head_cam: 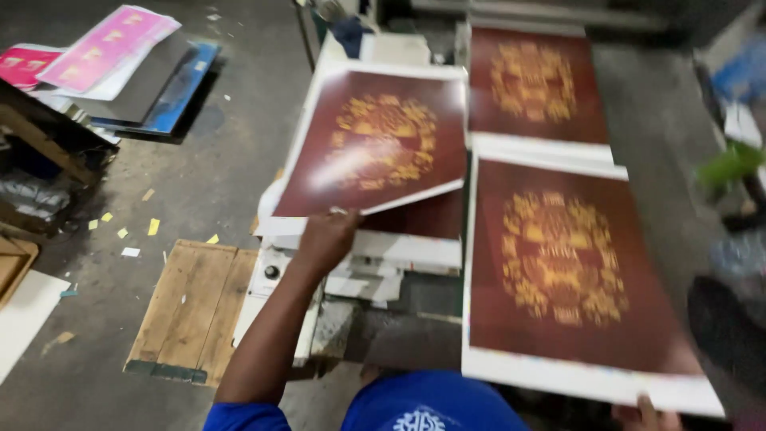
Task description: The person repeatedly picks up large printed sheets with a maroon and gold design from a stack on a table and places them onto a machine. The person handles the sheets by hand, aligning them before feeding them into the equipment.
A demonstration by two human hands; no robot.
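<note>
My right grip (642,415), at five o'clock, pinches the near edge of a maroon printed sheet (558,271). At eleven o'clock my left grip (327,238) lifts another maroon sheet (375,144) off the stack (415,219) on the bench (383,279).

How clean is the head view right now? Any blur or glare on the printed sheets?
Head view: motion blur smears the gold pattern on the near maroon sheet held by the right hand; a pale glare patch crosses the lifted sheet that the left hand grips; the far sheet is soft too; the right edge is a dim, unreadable smear; the floor is dim but legible.
</note>
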